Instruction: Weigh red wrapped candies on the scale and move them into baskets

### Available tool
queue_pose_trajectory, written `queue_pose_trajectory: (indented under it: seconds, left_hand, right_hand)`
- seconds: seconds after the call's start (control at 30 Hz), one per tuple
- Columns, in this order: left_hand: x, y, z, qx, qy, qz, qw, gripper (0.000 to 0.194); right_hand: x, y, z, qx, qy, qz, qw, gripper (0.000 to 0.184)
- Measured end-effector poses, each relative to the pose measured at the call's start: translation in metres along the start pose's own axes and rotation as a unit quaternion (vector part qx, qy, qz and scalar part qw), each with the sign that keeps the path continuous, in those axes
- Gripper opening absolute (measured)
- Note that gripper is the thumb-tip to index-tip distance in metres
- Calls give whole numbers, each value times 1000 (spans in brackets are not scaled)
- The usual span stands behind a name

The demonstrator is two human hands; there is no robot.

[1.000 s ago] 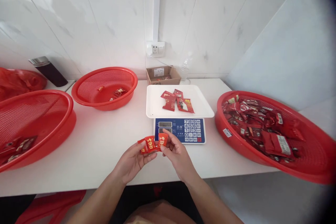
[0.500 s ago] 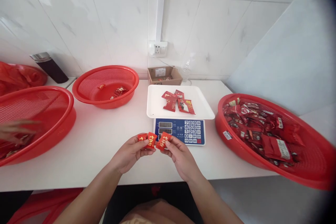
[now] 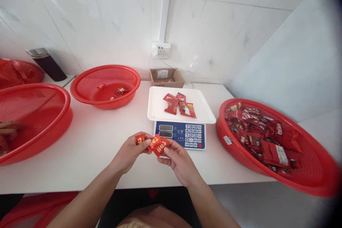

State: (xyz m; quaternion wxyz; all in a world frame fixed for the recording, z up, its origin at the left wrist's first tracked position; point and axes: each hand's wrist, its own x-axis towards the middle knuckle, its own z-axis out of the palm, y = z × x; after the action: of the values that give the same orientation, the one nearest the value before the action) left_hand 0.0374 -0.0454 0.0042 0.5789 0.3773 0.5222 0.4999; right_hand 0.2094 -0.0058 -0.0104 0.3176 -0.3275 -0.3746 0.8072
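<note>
Small red packets with gold lettering are between my two hands, just in front of the scale. My left hand (image 3: 133,152) is closed on two of them, one red packet (image 3: 140,139) near the fingers' base and another packet (image 3: 153,143) under the thumb. My right hand (image 3: 178,159) pinches a third red packet (image 3: 161,147), which overlaps the left hand's packet. Behind them stands the digital scale (image 3: 192,136), its display partly covered by my right hand's packet. Several larger red packets (image 3: 171,104) lie on its white tray (image 3: 156,114).
At right, a red basket (image 3: 223,128) holds many wrapped packets. Another red basket (image 3: 107,105) with a few packets stands back left. A co-worker's hand (image 3: 9,130) reaches into the left basket (image 3: 60,124). A cardboard box (image 3: 167,78) and a dark flask (image 3: 50,66) are near the wall.
My right hand has moved slightly left, so its packet now overlaps the left hand's packet. The co-worker's hand has shifted left in the basket. The whole view has turned a little.
</note>
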Motion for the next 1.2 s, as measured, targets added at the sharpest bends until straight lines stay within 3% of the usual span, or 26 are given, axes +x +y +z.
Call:
queue_pose_trajectory:
  seconds: [0.33,0.53,0.7,0.97,1.2]
  left_hand:
    - [2,-4,12,81,104,44,990,22]
    - [0,-4,15,95,62,24,993,28]
    - [-2,-4,13,99,13,-7,995,26]
    - [-1,-7,11,18,-52,-15,998,26]
    - [6,-6,7,-60,-5,-34,998,28]
  right_hand:
    - [-1,4,0,6,33,-10,999,35]
    - [-1,6,2,-39,59,-15,997,33]
    - [1,7,-1,-98,93,-58,989,32]
    - [2,5,-6,-101,104,-82,986,31]
    - [3,-1,-16,-61,105,-85,989,36]
